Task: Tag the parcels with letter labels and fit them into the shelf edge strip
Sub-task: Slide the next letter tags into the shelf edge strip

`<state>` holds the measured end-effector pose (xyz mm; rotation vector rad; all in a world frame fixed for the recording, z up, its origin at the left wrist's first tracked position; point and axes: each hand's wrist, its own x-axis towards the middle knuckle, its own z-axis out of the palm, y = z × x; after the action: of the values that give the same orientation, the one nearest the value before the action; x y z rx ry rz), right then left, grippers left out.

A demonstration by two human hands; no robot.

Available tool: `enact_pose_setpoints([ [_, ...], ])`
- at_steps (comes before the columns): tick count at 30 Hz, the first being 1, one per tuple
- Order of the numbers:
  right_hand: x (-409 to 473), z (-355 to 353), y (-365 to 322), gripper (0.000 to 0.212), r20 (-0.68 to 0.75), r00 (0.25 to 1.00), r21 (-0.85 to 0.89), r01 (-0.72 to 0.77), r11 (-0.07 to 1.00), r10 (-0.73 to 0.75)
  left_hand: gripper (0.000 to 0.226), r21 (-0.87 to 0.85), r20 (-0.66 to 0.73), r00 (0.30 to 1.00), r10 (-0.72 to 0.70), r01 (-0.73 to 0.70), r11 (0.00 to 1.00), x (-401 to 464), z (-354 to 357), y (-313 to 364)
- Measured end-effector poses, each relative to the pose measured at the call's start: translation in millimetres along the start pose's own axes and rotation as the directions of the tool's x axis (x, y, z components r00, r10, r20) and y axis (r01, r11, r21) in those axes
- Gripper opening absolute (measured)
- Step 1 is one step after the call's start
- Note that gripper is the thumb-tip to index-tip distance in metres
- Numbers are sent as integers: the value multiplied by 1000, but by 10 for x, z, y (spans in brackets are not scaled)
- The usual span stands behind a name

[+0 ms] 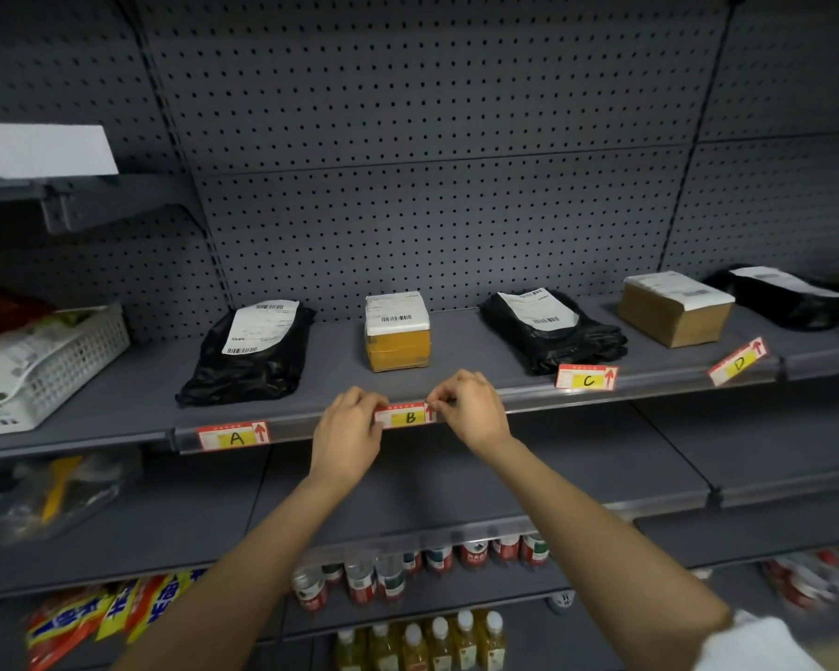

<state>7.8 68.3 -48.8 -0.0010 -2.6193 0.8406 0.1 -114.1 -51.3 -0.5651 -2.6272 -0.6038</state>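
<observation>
Along shelf edge strip [529, 393], L to R: label A [233, 435] at 8 o'clock, seated in strip. Left hand [347, 435] and right hand [471, 410] pinch label B [404, 416] at its ends, dead centre, below yellow box [397, 337]. Label C [587, 378] at 3 o'clock, label D [738, 362] beyond, tilted, prob. loose on the strip.

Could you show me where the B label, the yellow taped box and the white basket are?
B label [409, 417]: head view, on the handwritten letter.
yellow taped box [398, 353]: head view, on its yellow front face.
white basket [86, 348]: head view, on its perforated side wall.
</observation>
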Motion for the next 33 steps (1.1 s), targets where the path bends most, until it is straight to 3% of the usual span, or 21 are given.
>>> enact_pose_setpoints([
  [4,-69,-133,134,18,9,999,-25,51,998,-50,23,-36,-21,999,37,-38,999,60,36,152],
  [13,-173,-930,990,20,-169,985,-57,-51,997,40,24,-132,-1,993,114,-113,985,317,529,1063],
  [18,-198,-1384,1565,18,-142,988,-135,-82,988,63,32,-126,2,994,109,-108,986,479,808,1635],
  [24,-76,-1687,1935,20,-33,999,-133,-10,991,5,40,-77,-23,998,57,-59,995,593,1073,2108],
  [33,28,-1701,2108,19,65,992,-64,110,992,-106,7,-156,-106,980,-167,149,976,535,1174,2351],
])
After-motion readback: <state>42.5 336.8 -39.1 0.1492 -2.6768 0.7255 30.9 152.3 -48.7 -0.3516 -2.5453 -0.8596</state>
